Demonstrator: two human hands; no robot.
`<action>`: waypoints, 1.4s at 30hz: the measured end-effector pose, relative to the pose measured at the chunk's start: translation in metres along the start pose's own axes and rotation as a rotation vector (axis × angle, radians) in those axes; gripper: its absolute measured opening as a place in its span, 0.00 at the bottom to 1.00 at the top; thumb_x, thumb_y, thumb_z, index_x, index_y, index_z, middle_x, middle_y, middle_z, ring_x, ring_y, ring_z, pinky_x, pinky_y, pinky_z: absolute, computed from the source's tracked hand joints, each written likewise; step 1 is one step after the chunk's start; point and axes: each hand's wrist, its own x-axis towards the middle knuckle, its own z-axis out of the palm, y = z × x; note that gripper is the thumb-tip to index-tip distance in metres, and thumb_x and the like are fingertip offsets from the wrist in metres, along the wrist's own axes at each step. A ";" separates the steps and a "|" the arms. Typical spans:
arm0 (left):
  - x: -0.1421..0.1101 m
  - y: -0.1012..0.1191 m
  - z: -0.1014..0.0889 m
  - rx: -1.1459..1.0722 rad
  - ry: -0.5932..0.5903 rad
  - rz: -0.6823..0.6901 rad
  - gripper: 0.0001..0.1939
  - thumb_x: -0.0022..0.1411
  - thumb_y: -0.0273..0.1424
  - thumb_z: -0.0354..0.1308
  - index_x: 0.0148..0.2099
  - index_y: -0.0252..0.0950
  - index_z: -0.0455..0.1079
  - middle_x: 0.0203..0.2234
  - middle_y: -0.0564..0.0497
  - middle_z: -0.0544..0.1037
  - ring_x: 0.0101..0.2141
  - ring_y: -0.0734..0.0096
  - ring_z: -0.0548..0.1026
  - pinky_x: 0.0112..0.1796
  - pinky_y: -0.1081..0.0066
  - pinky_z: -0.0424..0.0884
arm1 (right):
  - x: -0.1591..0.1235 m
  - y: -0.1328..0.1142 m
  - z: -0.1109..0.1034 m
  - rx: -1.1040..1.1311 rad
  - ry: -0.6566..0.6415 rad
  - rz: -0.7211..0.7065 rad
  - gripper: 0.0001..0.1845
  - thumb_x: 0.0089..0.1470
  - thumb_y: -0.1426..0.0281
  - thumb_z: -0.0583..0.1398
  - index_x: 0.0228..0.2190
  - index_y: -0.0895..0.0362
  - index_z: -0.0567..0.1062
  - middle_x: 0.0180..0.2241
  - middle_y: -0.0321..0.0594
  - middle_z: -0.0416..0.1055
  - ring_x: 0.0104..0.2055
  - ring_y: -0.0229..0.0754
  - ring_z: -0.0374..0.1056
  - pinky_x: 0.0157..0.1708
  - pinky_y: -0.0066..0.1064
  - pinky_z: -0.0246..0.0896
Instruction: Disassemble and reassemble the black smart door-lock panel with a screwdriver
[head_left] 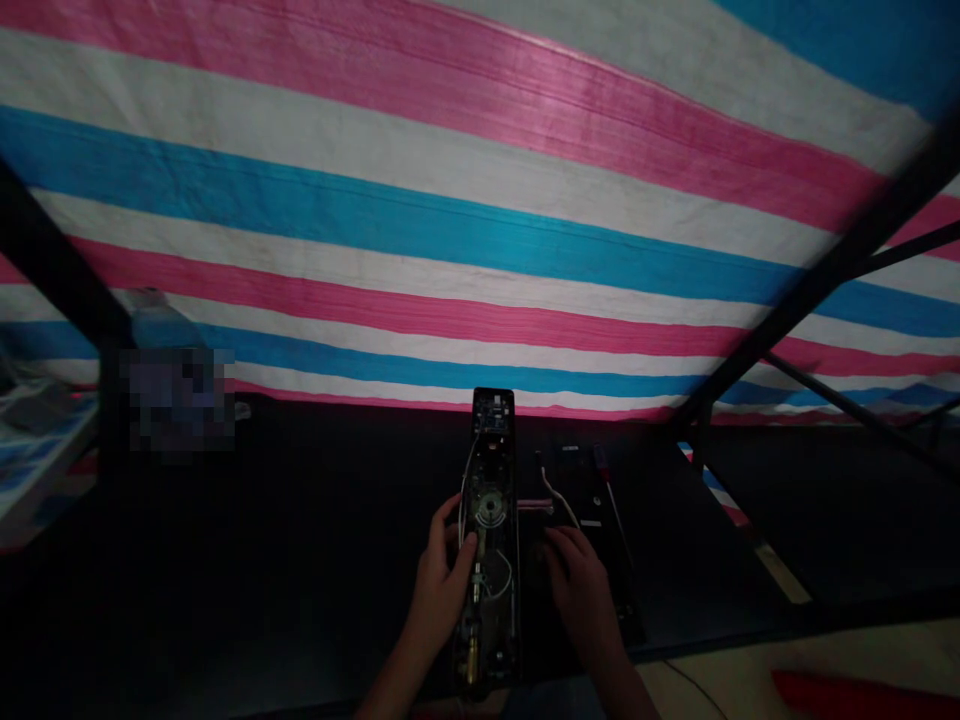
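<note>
A long narrow black device [491, 520] lies opened on a dark table [300, 560], its inside showing a circuit board, wires and brass parts. My left hand [442, 580] grips its left edge, with the thumb resting on the inner parts. My right hand [581, 590] rests palm down on the table just right of the device, fingers curled near a white cable [559, 497]. A second flat black panel [592, 500] lies beyond the right hand, with a thin dark tool [609, 490] on it.
A pink, white and blue striped tarp [480, 230] hangs behind the table. Black metal frame bars [810, 290] cross at right and left. A plastic bottle [161, 320] stands at the far left. Something red [862, 695] lies on the floor at lower right.
</note>
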 end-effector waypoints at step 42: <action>-0.003 -0.001 -0.001 0.026 0.007 -0.004 0.30 0.65 0.44 0.57 0.64 0.40 0.54 0.49 0.43 0.78 0.47 0.56 0.79 0.46 0.60 0.74 | -0.029 0.005 0.040 -0.027 0.107 0.023 0.16 0.63 0.62 0.56 0.45 0.55 0.79 0.57 0.52 0.68 0.57 0.54 0.68 0.52 0.49 0.70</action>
